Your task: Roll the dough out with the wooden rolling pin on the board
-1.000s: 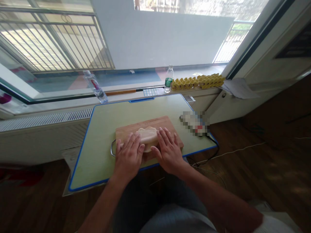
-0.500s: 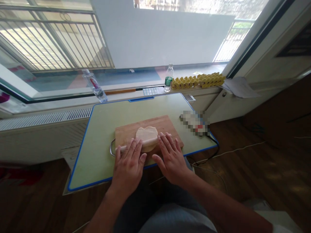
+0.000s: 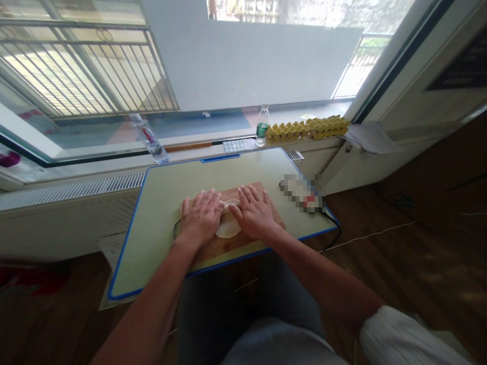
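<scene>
I'm pressing both palms flat, left hand (image 3: 200,218) and right hand (image 3: 254,213), fingers spread apart and gripping nothing, bearing down so the dough (image 3: 227,229) is flattening between and beneath them on the wooden board (image 3: 224,246) steadying it on the table (image 3: 160,203).

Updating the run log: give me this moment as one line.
left hand: flat, on dough | right hand: flat, on dough | dough: flattened on wooden board | rolling pin: hidden | table: blue-edged
</scene>
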`<move>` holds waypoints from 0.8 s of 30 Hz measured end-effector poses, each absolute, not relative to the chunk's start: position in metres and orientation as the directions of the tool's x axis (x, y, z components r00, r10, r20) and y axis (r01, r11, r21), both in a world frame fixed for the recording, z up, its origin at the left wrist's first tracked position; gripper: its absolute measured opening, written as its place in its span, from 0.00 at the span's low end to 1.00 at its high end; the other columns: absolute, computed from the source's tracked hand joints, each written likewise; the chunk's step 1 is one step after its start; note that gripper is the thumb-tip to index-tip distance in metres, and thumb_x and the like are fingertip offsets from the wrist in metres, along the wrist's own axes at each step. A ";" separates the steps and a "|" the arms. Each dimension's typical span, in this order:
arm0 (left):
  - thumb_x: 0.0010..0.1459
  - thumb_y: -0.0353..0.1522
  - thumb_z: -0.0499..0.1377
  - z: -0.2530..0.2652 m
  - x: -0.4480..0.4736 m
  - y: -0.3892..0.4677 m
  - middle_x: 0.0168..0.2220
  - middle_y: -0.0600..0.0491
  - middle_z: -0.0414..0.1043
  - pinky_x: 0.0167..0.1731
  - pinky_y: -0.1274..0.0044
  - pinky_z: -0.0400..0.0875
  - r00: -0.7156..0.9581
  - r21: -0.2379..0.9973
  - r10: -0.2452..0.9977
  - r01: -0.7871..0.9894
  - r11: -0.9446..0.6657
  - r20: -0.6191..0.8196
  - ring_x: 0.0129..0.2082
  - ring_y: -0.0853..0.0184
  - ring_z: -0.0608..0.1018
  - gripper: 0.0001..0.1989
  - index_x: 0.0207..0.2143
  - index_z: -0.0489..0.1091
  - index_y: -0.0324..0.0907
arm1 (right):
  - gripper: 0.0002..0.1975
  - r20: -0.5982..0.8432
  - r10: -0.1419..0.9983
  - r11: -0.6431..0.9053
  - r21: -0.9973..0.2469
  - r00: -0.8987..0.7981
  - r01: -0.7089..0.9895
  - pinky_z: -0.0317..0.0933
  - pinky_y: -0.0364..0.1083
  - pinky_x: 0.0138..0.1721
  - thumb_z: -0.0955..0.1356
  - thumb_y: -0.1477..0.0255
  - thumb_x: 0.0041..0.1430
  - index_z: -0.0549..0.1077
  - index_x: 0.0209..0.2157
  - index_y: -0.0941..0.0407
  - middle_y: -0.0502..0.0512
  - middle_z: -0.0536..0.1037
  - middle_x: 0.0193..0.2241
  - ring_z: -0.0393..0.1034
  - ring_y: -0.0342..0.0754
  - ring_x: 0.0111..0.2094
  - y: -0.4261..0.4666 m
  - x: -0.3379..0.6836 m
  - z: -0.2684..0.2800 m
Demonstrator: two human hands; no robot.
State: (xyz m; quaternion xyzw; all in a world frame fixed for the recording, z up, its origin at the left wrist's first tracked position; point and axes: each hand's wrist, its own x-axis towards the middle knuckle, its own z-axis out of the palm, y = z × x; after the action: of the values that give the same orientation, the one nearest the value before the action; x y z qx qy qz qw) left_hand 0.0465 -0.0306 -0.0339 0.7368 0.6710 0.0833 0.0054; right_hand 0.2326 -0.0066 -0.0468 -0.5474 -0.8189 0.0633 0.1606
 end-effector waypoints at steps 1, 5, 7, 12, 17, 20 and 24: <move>0.75 0.46 0.39 -0.035 0.047 -0.034 0.74 0.50 0.58 0.71 0.44 0.47 0.089 0.121 0.989 0.987 -0.103 0.122 0.74 0.52 0.60 0.30 0.72 0.62 0.49 | 0.36 0.197 0.915 0.396 -0.279 -0.351 0.875 0.37 0.68 0.74 0.55 0.49 0.77 0.57 0.74 0.58 0.61 0.56 0.75 0.45 0.58 0.76 -0.010 0.234 -0.047; 0.75 0.44 0.41 -0.045 0.053 -0.079 0.73 0.45 0.59 0.72 0.46 0.47 0.119 0.153 0.971 0.976 -0.153 0.208 0.74 0.53 0.62 0.31 0.74 0.57 0.45 | 0.37 0.223 0.897 0.433 -0.274 -0.382 0.859 0.37 0.67 0.74 0.55 0.50 0.77 0.55 0.75 0.59 0.61 0.54 0.76 0.43 0.59 0.77 -0.053 0.249 -0.052; 0.75 0.43 0.43 -0.050 0.056 -0.109 0.73 0.44 0.59 0.73 0.48 0.46 0.147 0.165 0.958 0.967 -0.191 0.248 0.74 0.53 0.62 0.30 0.73 0.58 0.44 | 0.37 0.237 0.878 0.471 -0.264 -0.417 0.842 0.36 0.65 0.75 0.57 0.52 0.76 0.52 0.76 0.60 0.61 0.51 0.76 0.39 0.59 0.78 -0.082 0.260 -0.056; 0.75 0.41 0.45 -0.055 0.060 -0.142 0.73 0.44 0.60 0.74 0.50 0.44 0.177 0.188 0.942 0.953 -0.236 0.285 0.74 0.54 0.61 0.28 0.73 0.58 0.44 | 0.37 0.260 0.859 0.501 -0.250 -0.441 0.828 0.38 0.65 0.75 0.59 0.55 0.76 0.48 0.77 0.59 0.61 0.50 0.76 0.36 0.59 0.78 -0.117 0.275 -0.063; 0.75 0.42 0.43 -0.047 0.053 -0.089 0.73 0.44 0.60 0.73 0.49 0.48 0.133 0.202 0.963 0.962 -0.182 0.233 0.74 0.54 0.62 0.29 0.73 0.59 0.46 | 0.35 0.239 0.888 0.449 -0.273 -0.393 0.851 0.35 0.66 0.75 0.56 0.54 0.77 0.54 0.75 0.58 0.60 0.53 0.76 0.40 0.58 0.77 -0.067 0.255 -0.056; 0.75 0.44 0.41 -0.040 0.049 -0.052 0.73 0.46 0.60 0.72 0.48 0.48 0.105 0.187 0.979 0.973 -0.137 0.174 0.73 0.53 0.62 0.29 0.71 0.62 0.47 | 0.36 0.203 0.913 0.401 -0.293 -0.353 0.868 0.36 0.68 0.74 0.54 0.50 0.77 0.58 0.74 0.59 0.62 0.55 0.75 0.43 0.58 0.77 -0.032 0.241 -0.049; 0.75 0.45 0.39 -0.038 0.048 -0.043 0.73 0.47 0.60 0.71 0.46 0.48 0.105 0.174 0.983 0.976 -0.131 0.150 0.73 0.51 0.62 0.30 0.71 0.63 0.46 | 0.38 0.197 0.917 0.394 -0.298 -0.348 0.869 0.37 0.69 0.74 0.55 0.49 0.76 0.57 0.74 0.60 0.63 0.55 0.75 0.44 0.59 0.77 -0.025 0.238 -0.045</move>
State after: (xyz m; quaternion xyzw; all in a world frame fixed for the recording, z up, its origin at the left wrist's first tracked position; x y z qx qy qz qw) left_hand 0.0484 -0.0432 -0.0377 0.7433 0.6589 0.1146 0.0152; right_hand 0.2381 -0.0245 -0.0454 -0.5459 -0.8179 0.0707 0.1674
